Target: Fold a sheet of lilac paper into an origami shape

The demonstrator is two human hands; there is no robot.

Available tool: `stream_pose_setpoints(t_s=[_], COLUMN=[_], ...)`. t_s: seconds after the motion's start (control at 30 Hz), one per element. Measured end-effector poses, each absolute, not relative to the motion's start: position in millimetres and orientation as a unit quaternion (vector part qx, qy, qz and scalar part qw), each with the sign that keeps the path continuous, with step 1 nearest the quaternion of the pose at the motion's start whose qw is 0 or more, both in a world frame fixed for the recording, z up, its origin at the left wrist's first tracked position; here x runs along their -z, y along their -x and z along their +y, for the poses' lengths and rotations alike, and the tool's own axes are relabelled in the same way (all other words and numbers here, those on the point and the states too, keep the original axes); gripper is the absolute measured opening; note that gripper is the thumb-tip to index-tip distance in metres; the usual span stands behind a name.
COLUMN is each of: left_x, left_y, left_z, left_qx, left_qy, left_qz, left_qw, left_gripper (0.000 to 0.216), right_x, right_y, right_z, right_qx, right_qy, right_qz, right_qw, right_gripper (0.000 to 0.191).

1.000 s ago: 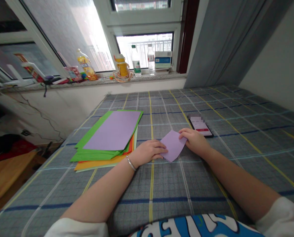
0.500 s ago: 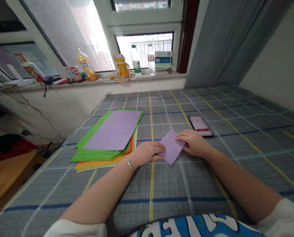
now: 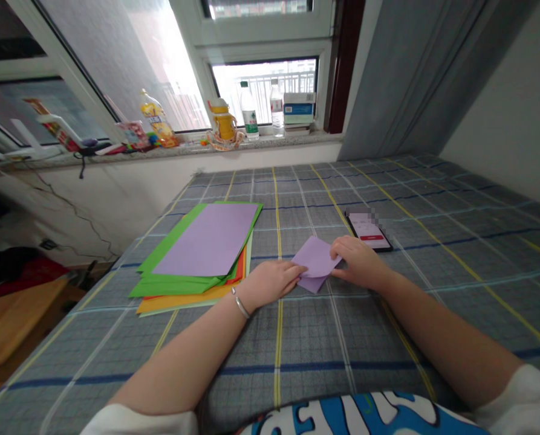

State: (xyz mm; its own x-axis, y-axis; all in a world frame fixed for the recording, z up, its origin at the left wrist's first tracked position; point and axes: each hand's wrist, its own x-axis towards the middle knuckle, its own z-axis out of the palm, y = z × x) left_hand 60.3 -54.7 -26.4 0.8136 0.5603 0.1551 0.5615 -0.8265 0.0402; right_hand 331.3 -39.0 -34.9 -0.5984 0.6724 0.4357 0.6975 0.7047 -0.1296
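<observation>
A small purple sheet of folded paper (image 3: 315, 256) lies between my hands on the checked cloth. Its near upper layer is lifted and bent, and a lower layer shows beneath. My left hand (image 3: 276, 282), with a silver bangle at the wrist, has its fingers closed on the paper's left corner. Opposite, my right hand (image 3: 357, 261) pinches the right corner between thumb and fingers. Left of my hands rests a stack of coloured paper, a large purple sheet (image 3: 208, 238) on top of green sheets (image 3: 172, 285), with orange and red ones below.
A phone (image 3: 368, 232) with its screen lit lies just beyond my right hand. Bottles, a yellow cup (image 3: 224, 124) and boxes (image 3: 299, 110) line the windowsill at the back. The checked cloth (image 3: 306, 338) spreads under everything; a wooden piece of furniture (image 3: 20, 320) stands lower left.
The near layer of the small purple paper has been raised and bent away from me, uncovering a layer below. My right hand has curled more and shifted slightly; my left fingers remain at the left corner.
</observation>
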Motion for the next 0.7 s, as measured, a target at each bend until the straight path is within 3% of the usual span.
stream_pose_setpoints(t_s=[0.37,0.7], left_x=[23,28], left_y=[-82,-75], left_z=[-70,-62], left_qx=[0.035,0.166], left_qy=[0.914,0.819], left_qz=[-0.404,-0.546], left_qw=[0.03,-0.065], left_gripper=[0.015,0.013], right_x=[26,26], right_y=[-334,-329], right_z=[-41,-46], right_qx=[0.06,0.119], right_qy=[0.381,0.315], right_qz=[-0.902,-0.915], right_qw=[0.196,0.221], right_gripper=[0.021,0.014])
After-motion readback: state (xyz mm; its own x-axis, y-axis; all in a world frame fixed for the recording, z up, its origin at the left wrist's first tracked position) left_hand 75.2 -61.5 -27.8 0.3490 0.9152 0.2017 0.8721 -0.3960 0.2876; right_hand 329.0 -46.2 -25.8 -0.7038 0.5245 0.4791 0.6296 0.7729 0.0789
